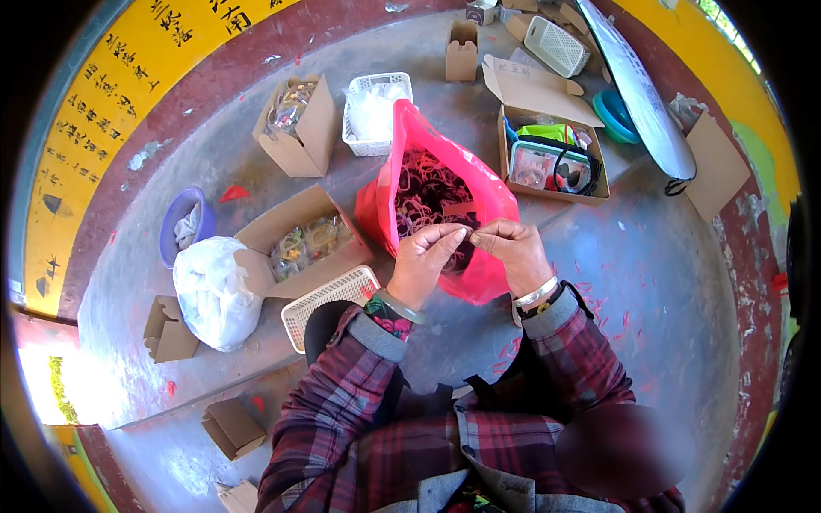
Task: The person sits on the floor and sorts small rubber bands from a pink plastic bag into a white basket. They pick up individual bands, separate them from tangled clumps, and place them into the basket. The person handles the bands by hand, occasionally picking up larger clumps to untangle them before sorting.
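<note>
My left hand [425,261] and my right hand [518,256] meet fingertip to fingertip above the near edge of a bright pink plastic bag [492,192]. Both are closed in a pinch. A small dark bit shows between the fingertips, too small to name. The bag gapes upward and holds a heap of thin dark and pink loops or strings [430,192], partly hidden by my hands. Close to my left forearm lies a shallow cream plastic basket [329,301].
Left of the bag are a cardboard box of bagged small items [299,244], a white plastic bag [218,295] and a purple basin [185,227]. Beyond stand another box [308,128] and a white basket [376,111]. An open carton [556,158] sits right. Red scraps litter the floor.
</note>
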A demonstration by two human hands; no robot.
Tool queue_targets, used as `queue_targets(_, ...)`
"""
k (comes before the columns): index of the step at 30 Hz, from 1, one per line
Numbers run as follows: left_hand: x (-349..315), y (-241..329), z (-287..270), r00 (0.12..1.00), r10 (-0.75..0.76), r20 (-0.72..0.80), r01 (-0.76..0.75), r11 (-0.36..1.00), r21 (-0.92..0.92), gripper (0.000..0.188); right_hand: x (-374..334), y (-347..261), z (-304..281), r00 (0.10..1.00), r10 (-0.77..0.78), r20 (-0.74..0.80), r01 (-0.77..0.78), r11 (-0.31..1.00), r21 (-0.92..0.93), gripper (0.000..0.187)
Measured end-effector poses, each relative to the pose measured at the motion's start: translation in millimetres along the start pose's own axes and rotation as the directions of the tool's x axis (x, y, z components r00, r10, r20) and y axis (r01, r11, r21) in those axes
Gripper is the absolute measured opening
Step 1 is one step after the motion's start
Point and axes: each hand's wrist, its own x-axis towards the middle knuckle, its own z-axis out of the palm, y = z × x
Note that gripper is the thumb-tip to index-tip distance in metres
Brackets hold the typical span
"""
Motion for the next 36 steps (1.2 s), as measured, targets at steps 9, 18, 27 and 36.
queue_targets(9, 5.3, -6.1, -0.7, 0.99, -0.141, 0.022, 0.142, 0.955, -0.26, 0.017, -2.0, -2.9, -0.8, 0.998, 0.061, 0.005, -0.061, 0.998, 0.005, 0.006)
queue_targets(18, 6.6, -10.4, -2.9, 0.971, -0.24, 0.004, 0.224, 0.898, -0.379, 0.013, 0.0, 3.3, -3.2, 0.989, 0.112, 0.099, -0.117, 0.992, 0.054, 0.012)
queue_targets(27, 4.0, -5.1, -1.1, 0.98, -0.144, -0.135, 0.141, 0.989, -0.033, 0.011, -2.9, -16.5, 3.3, 0.841, -0.539, 0.031, 0.409, 0.599, -0.688, 0.031)
queue_targets(36, 2.7, 9.4, -3.4, 0.653, 0.741, 0.156, -0.473, 0.239, 0.848, 0.01, -0.5, -5.7, -3.1, 0.998, -0.037, -0.056, 0.033, 0.997, -0.072, 0.037)
